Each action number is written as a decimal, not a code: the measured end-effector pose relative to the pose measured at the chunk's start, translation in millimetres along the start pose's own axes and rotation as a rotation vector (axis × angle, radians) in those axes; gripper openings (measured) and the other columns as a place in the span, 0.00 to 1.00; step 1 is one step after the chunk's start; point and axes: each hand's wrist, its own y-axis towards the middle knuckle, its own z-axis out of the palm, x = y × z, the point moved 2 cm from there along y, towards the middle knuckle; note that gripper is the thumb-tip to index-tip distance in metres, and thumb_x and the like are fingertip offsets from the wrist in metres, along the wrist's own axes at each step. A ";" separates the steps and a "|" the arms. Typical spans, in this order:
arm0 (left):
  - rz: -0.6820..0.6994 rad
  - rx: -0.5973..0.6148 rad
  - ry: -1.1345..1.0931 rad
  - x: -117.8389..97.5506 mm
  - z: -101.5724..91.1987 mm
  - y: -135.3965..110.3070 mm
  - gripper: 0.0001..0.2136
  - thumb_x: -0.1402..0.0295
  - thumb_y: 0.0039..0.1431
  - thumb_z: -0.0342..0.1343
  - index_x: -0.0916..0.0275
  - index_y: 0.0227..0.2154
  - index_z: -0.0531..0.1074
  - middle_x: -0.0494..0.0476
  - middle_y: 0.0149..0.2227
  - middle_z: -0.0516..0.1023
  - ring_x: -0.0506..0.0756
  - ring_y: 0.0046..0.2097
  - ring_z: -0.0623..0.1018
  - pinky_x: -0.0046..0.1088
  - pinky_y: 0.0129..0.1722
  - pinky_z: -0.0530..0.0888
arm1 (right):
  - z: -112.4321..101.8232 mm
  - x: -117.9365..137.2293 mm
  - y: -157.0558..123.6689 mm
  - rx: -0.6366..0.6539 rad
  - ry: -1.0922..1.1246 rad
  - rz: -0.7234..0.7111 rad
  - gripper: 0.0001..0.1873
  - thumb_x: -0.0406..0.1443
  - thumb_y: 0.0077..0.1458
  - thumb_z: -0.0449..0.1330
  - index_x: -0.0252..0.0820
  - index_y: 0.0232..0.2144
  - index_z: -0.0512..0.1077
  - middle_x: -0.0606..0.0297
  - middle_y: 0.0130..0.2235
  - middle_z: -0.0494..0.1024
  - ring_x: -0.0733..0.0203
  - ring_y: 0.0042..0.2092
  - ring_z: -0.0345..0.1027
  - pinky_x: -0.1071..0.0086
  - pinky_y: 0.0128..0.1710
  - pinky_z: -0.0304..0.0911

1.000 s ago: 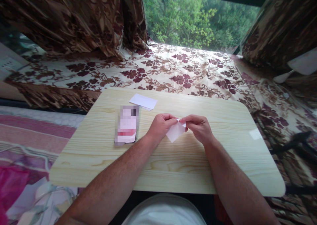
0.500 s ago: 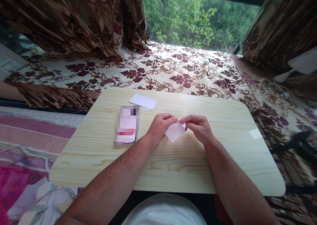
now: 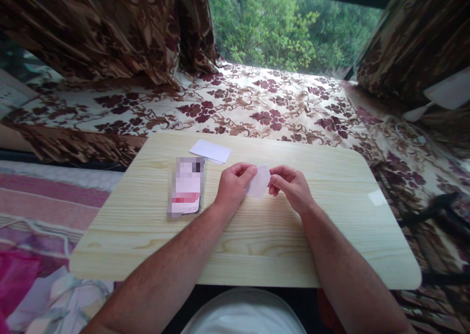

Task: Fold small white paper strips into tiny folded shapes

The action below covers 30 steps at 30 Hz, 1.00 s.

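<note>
Between my hands, above the table, is a small folded piece of white paper (image 3: pixel 260 182). My left hand (image 3: pixel 234 184) is closed on its left side, the thumb lying flat over the paper. At the right edge of the paper, my right hand (image 3: pixel 292 187) has its thumb and bent fingers pinched together; the fingertips meet the edge, and how much they grip is hard to see. The far side of the paper and the fingers behind it are hidden.
On the light wooden table (image 3: pixel 257 255), a blurred-out phone (image 3: pixel 186 187) lies left of my hands. Behind it rests a small stack of white paper (image 3: pixel 210 151). A white patch (image 3: pixel 377 198) shows near the right edge. Flowered cloth (image 3: pixel 264 104) covers the ledge beyond.
The paper has turned from a downward-pointing diamond to a more upright shape and moved slightly up. My right fingers have shifted from its top corner to its right edge.
</note>
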 end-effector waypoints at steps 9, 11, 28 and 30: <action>-0.014 0.085 0.063 -3.7 3.3 -4.0 0.12 0.61 0.49 0.65 0.63 0.32 0.77 0.52 0.28 0.78 0.49 0.28 0.73 0.23 0.28 0.68 | -1.6 2.2 0.0 -0.083 -0.157 -0.061 0.12 0.41 0.54 0.63 0.38 0.27 0.75 0.68 0.19 0.73 0.68 0.21 0.63 0.74 0.22 0.59; -0.011 0.136 0.069 -5.3 4.8 -5.5 0.13 0.60 0.49 0.66 0.64 0.34 0.77 0.54 0.30 0.79 0.50 0.30 0.74 0.24 0.29 0.69 | -0.9 1.8 -0.6 -0.072 -0.199 -0.060 0.12 0.41 0.54 0.63 0.37 0.26 0.75 0.69 0.19 0.72 0.69 0.21 0.62 0.74 0.21 0.57; 0.053 0.028 -0.010 -2.8 6.4 -5.5 0.12 0.65 0.47 0.67 0.63 0.34 0.77 0.51 0.28 0.76 0.47 0.28 0.71 0.21 0.27 0.67 | 5.1 -1.6 -2.7 -0.014 -0.227 -0.079 0.12 0.41 0.52 0.64 0.37 0.26 0.74 0.69 0.21 0.70 0.69 0.23 0.58 0.73 0.21 0.51; 0.056 0.022 -0.014 -3.0 7.0 -5.7 0.12 0.65 0.47 0.68 0.63 0.34 0.77 0.50 0.28 0.76 0.47 0.27 0.71 0.21 0.27 0.66 | 5.7 -1.5 -2.6 -0.015 -0.226 -0.076 0.12 0.41 0.51 0.64 0.37 0.26 0.73 0.69 0.21 0.70 0.69 0.23 0.58 0.73 0.21 0.51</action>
